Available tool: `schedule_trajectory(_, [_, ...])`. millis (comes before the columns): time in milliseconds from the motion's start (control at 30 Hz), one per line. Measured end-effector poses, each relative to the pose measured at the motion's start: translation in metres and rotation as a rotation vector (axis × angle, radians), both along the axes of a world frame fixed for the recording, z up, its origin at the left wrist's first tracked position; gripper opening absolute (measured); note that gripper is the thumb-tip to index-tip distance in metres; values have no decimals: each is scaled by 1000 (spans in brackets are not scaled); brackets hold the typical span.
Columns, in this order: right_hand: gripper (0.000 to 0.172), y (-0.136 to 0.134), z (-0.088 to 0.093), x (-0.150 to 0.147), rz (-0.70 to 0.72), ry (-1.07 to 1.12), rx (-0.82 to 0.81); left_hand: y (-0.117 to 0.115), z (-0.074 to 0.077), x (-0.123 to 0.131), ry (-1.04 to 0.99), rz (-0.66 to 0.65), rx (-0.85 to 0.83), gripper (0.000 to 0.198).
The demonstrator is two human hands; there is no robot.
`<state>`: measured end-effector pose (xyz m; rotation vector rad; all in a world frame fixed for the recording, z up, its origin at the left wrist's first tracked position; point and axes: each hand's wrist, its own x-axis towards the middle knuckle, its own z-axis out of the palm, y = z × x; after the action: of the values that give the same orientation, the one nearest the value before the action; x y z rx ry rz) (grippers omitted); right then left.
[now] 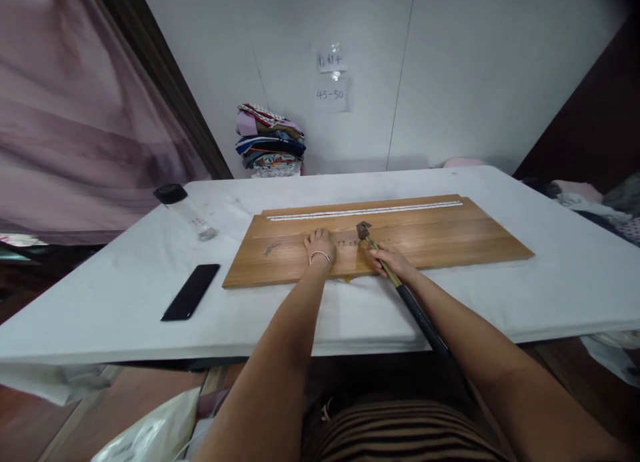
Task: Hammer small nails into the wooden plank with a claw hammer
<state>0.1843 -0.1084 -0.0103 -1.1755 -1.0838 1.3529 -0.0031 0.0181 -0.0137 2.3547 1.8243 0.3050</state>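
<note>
My right hand (393,262) is closed round the handle of a hammer (363,230), gripping it not far below the head. The hammer's head is over a wooden board (440,232), and its long dark handle end reaches back past the table's front edge. A row of small nails (350,243) stands in the board between my hands. My left hand (319,247), with a bracelet at the wrist, lies flat on the board with its fingers stretched out, left of that row. Further left, a few loose nails (273,249) lie on the wood.
The board rests on a white-covered table (125,295). A black phone (191,292) and a clear bottle with a black lid (185,211) lie on its left side. White strips (365,211) run along the board's far side. Folded cloths (271,142) are stacked by the wall.
</note>
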Motion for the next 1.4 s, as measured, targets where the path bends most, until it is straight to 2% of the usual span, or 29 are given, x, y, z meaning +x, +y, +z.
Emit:
schedule_trajectory(300, [45, 0, 0, 1, 12, 6, 1, 4, -7, 0, 13, 1, 5, 50])
schedule_trajectory(900, [44, 1, 1, 2, 38, 11, -13, 1, -1, -1, 26, -1, -3, 49])
schedule_trajectory(1400, [42, 0, -6, 1, 14, -46, 7, -5, 1, 0, 3, 8, 5, 53])
